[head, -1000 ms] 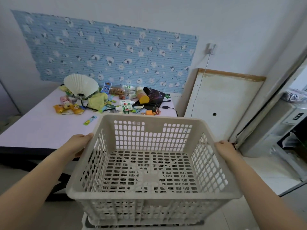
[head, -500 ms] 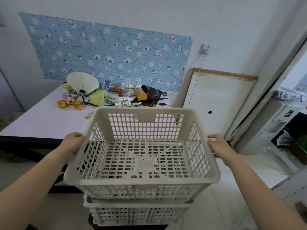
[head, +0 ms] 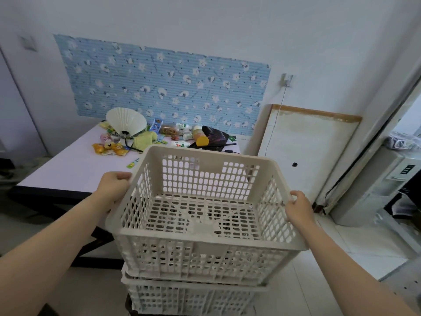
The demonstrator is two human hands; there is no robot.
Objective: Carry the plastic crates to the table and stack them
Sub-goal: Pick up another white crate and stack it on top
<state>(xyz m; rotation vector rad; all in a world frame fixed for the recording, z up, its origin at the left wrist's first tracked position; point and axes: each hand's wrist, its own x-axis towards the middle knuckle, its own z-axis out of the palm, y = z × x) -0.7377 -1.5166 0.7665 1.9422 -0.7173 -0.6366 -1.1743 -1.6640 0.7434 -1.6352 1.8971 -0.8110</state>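
Nearest you, at 6 o'clock, a lower crate [head: 193, 297] sits on the floor. The top crate [head: 205, 254] hangs directly over it, and whether the two touch cannot be told.

Your hands are wide apart, each clamped on the top crate. The left hand [head: 112, 188] curls round the rim at 9 o'clock, near the far corner. The right hand [head: 297, 207] grips the opposite rim at 3 o'clock.

The crate is empty, mouth up and roughly level. Its long axis runs from 9 to 3 between your hands, twisted slightly clockwise.

The table [head: 75, 169] lies beyond the crate at about 11 o'clock, its near edge just past your left hand, so that hand leads the carry. I judge the move as forward and to the left, keeping the long axis along the table's near edge.

Bare tabletop lies nearest you. Farther back, at 12 o'clock, a paper fan [head: 126, 123] stands among scattered packets and bottles, so set down short of them.
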